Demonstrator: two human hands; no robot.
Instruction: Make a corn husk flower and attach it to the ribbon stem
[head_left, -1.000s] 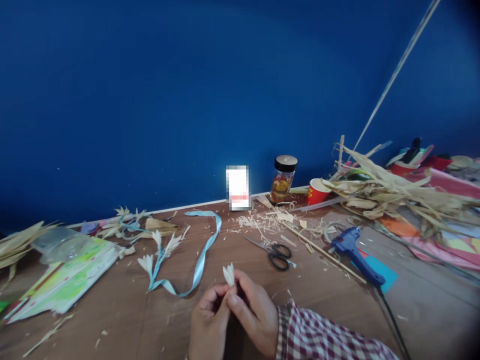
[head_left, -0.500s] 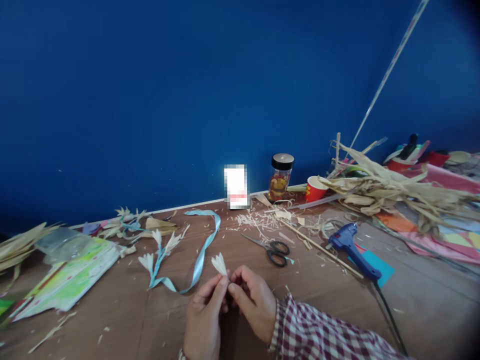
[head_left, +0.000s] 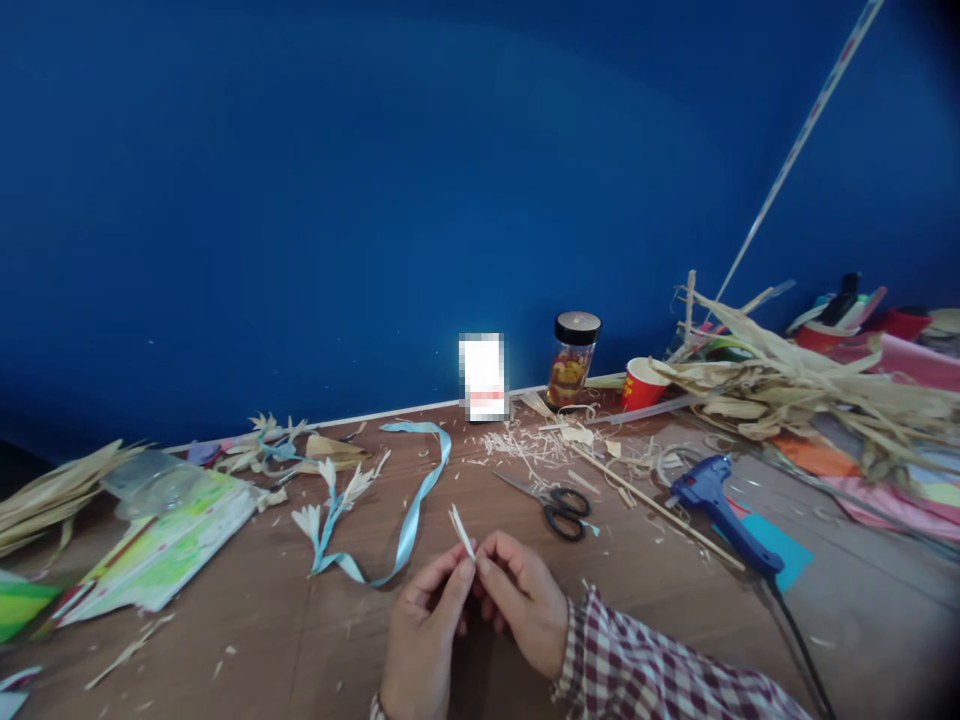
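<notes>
A small pale corn husk flower (head_left: 461,530) sticks up between my two hands, seen nearly edge-on as a narrow spike. My left hand (head_left: 429,620) pinches its base between thumb and fingers. Close beside it, my right hand (head_left: 525,602) is closed, its thumb and fingertips at the same base; the stem end is hidden by the fingers. To the left lies a bunch of similar husk flowers (head_left: 330,508) with blue-wrapped stems, joined to a loose light blue ribbon (head_left: 411,520). Black-handled scissors (head_left: 566,512) lie beyond my right hand.
A blue glue gun (head_left: 724,510) with its cord rests at right, near a thin stick (head_left: 660,508). Behind are a black-lidded jar (head_left: 574,362), a red paper cup (head_left: 643,384), husk shreds (head_left: 525,447) and a large husk pile (head_left: 787,380). A green-white painted sheet (head_left: 161,545) lies left.
The husk flower has turned from a spread fan facing me to a narrow edge-on spike. Both hands keep their pinch, and the whole view has shifted slightly.
</notes>
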